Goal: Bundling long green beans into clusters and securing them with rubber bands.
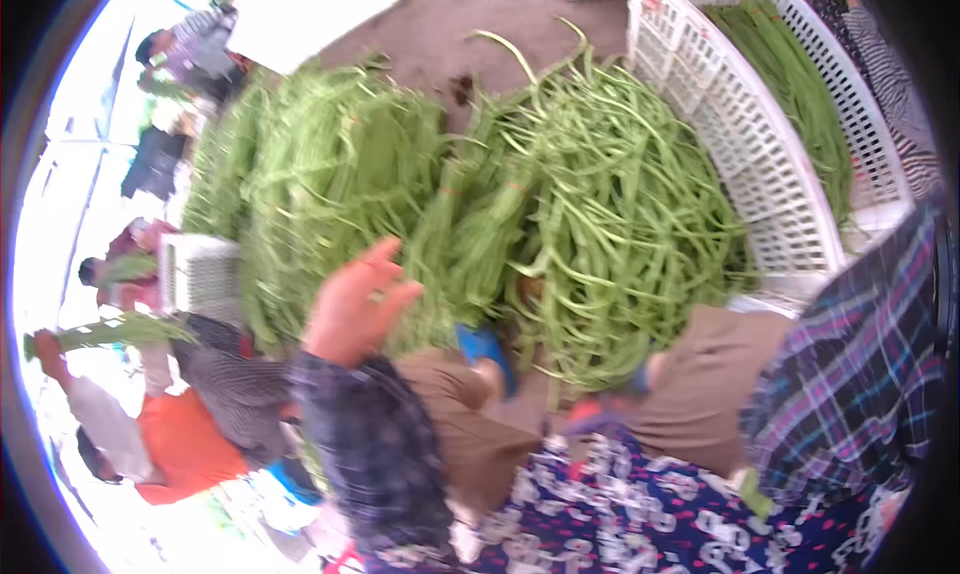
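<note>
My left hand [360, 300] is over the pile of yardlong beans, fingers apart and with nothing in it. My right hand is out of view; only the right plaid sleeve [847, 349] shows. Just beyond my left hand lie bundles of beans [480, 236] tied with thin orange-red bands. To their right, a tangled heap of loose yardlong beans [630, 221] spreads up to the crate. A larger mass of long beans [337, 154], blurred in places, lies on the left, some of it laid lengthwise.
On the right, a white perforated plastic crate [750, 146] holds long bean bundles [795, 86]. A person in a striped sleeve [885, 64] is beside it. Several people sit at left, one holding a bean bundle [112, 330]. Another white crate [199, 278] stands among them. My blue slipper [487, 353] touches the beans.
</note>
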Demonstrator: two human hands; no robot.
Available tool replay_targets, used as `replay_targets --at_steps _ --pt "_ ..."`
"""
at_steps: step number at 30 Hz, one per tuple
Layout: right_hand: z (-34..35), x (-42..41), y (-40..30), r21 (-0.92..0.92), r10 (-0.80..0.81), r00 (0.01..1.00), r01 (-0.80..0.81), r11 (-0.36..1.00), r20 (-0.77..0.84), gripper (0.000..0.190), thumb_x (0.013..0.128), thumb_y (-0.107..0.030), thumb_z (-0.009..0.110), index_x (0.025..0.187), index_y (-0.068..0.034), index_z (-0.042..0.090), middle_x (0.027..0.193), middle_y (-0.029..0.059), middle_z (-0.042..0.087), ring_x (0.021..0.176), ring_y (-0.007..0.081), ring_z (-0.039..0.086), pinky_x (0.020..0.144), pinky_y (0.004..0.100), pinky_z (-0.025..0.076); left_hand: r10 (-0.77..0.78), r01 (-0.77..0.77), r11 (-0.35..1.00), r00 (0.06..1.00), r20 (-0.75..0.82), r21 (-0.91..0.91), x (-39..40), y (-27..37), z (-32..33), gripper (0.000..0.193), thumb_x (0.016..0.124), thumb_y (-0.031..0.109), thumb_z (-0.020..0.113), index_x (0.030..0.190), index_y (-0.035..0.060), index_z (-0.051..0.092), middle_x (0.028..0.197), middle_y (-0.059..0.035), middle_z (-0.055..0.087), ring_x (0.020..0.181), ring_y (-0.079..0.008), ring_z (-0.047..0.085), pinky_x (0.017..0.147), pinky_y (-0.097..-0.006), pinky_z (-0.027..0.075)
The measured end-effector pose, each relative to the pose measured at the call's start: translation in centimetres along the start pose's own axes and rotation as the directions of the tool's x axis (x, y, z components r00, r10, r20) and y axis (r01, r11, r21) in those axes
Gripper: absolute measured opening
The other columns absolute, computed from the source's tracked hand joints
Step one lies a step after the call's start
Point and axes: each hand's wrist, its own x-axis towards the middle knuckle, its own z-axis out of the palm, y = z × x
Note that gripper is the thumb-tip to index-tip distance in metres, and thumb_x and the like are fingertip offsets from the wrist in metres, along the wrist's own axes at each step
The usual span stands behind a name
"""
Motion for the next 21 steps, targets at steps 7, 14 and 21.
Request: replay_targets --at_steps 7,14,21 --pt "0.3 0.6 0.2 0.000 -0.003 1.000 0.003 1.000 -0.010 0.035 0.094 -0.025 0.052 0.117 0.001 0.052 0.088 0.0069 0.060 0.075 0.0142 0.059 0.065 0.0253 0.050 -0.064 0.070 0.993 0.996 0.068 -0.098 0.2 1.2 0.1 0.054 0.080 0.028 0.068 0.122 -0.0023 0.052 0.107 -0.0206 0.062 0.093 -0.0297 0.062 0.082 -0.0352 0.049" --pt "1.2 0.8 0.2 -0.006 0.007 1.000 -0.008 1.000 -0.027 0.035 0.094 -0.025 0.051 0.117 0.001 0.052 0.089 0.0075 0.060 0.076 0.0148 0.060 0.066 0.0259 0.050 -0.014 0.016 0.999 0.997 0.072 -0.030 0.5 2.6 0.1 0.060 0.080 0.030 0.066 0.128 -0.0021 0.047 0.108 -0.0209 0.062 0.098 -0.0327 0.061 0.085 -0.0376 0.047" --pt "1.4 1.2 0.0 -0.010 0.012 0.999 -0.012 1.000 -0.050 0.035 0.094 -0.025 0.051 0.117 0.001 0.052 0.090 0.0081 0.060 0.077 0.0153 0.060 0.067 0.0265 0.050 0.066 -0.066 0.998 0.992 0.104 -0.004 0.9 5.8 0.3 0.062 0.078 0.025 0.069 0.130 0.0011 0.046 0.106 -0.0200 0.063 0.097 -0.0326 0.061 0.085 -0.0369 0.047"
